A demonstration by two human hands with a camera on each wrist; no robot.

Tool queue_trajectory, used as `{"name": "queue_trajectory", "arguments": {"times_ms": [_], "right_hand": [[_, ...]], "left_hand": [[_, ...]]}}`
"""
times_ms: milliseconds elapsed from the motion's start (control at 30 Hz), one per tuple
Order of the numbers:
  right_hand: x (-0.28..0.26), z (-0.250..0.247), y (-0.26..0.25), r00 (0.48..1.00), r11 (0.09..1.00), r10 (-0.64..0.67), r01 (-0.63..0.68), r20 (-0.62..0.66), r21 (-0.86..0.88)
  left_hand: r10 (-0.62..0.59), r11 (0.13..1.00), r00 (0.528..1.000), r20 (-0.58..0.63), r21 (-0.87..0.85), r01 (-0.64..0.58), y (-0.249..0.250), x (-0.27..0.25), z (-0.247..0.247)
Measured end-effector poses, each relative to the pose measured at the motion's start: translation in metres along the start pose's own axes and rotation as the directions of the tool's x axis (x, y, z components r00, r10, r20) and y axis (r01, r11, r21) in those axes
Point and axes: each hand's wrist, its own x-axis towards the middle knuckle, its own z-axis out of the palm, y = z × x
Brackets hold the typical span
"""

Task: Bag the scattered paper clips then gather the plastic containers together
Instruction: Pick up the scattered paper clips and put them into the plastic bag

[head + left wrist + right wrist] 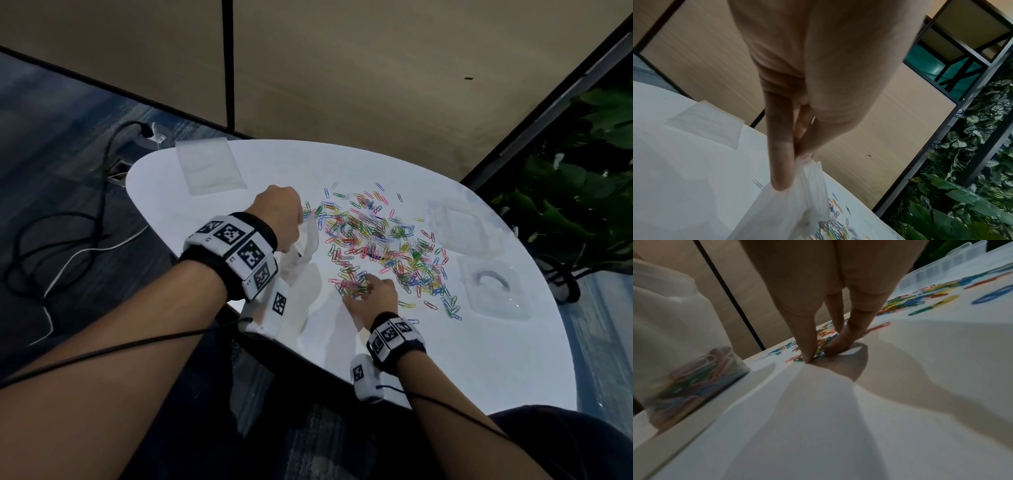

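Note:
Many coloured paper clips (376, 240) lie scattered across the white table (445, 359). My left hand (277, 212) pinches the top edge of a clear plastic bag (301, 246), which hangs down to the table near its left edge. In the left wrist view the left hand (797, 160) grips the bag (793, 207) between thumb and fingers. The bag (684, 369) holds several clips at its bottom. My right hand (368, 291) is at the near-left edge of the pile. In the right wrist view the right hand (817, 356) pinches a small bunch of paper clips (821, 345) on the tabletop.
Two clear plastic containers (455, 222) (493, 287) sit at the right of the pile, near the table edge. A stack of flat clear bags (209, 168) lies at the far left. Cables run over the floor at left, and plants (582, 171) stand at right.

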Motion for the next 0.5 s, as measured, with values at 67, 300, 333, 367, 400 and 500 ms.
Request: {"name": "queue_trajectory", "arguments": {"times_ms": [67, 300, 333, 367, 400, 500], "right_hand": [[0.008, 0.002, -0.007, 1.0, 0.999, -0.022, 0.022, -0.021, -0.038], [0.022, 0.008, -0.02, 0.984, 0.937, -0.175, 0.179, 0.041, -0.299], [0.023, 0.009, -0.021, 0.979, 0.92, -0.2, 0.198, 0.032, -0.338], [0.024, 0.008, -0.023, 0.975, 0.901, -0.222, 0.216, 0.029, -0.377], [0.025, 0.007, -0.023, 0.969, 0.881, -0.245, 0.236, 0.032, -0.409], [0.028, 0.004, -0.021, 0.953, 0.848, -0.299, 0.287, 0.046, -0.446]], "left_hand": [[-0.003, 1.0, 1.0, -0.007, 0.003, 0.003, -0.002, 0.0, -0.001], [0.005, 1.0, 1.0, 0.004, 0.019, -0.005, 0.0, 0.0, -0.003], [0.009, 1.0, 1.0, 0.006, 0.019, -0.009, 0.001, 0.0, -0.003], [0.01, 1.0, 1.0, 0.008, 0.019, -0.011, 0.002, 0.0, -0.002], [0.009, 1.0, 1.0, 0.013, 0.016, -0.01, 0.002, 0.0, -0.002], [0.007, 1.0, 1.0, 0.016, -0.004, -0.007, 0.002, 0.0, 0.001]]}}
